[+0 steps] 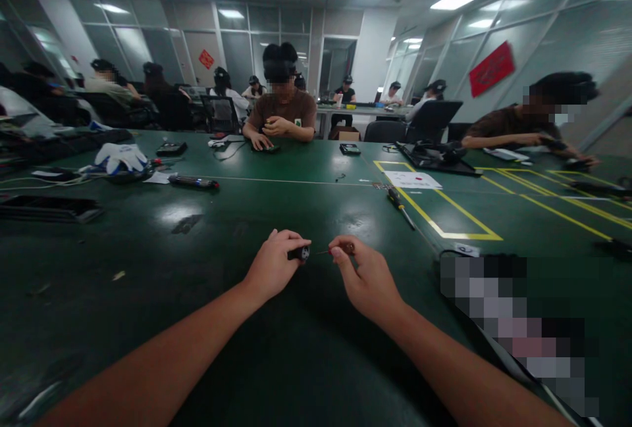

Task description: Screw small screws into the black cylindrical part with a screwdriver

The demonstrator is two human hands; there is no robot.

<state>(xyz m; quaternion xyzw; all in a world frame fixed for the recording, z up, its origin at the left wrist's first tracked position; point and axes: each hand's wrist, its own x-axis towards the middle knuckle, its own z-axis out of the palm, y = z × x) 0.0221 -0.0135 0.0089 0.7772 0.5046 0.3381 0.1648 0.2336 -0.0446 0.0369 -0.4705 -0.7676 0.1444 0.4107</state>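
My left hand (275, 262) is closed round a small black cylindrical part (299, 253), its round end facing right. What kind of part it is I cannot make out. In my right hand (368, 276) is a small screwdriver (348, 249) with a reddish-brown handle, pinched between thumb and fingers. Its thin shaft points left at the end of the black part, with a small gap seen between them. Both hands are held over the green table (222, 335), near its middle.
A yellow-and-black screwdriver (401, 206) lies beyond my right hand, near yellow tape (474, 228) and a paper sheet (413, 179). White gloves (121, 158), a dark pen-shaped tool (193, 181) and a black tray (49, 208) are leftward. A pixelated object (513, 322) lies right. Co-workers sit opposite.
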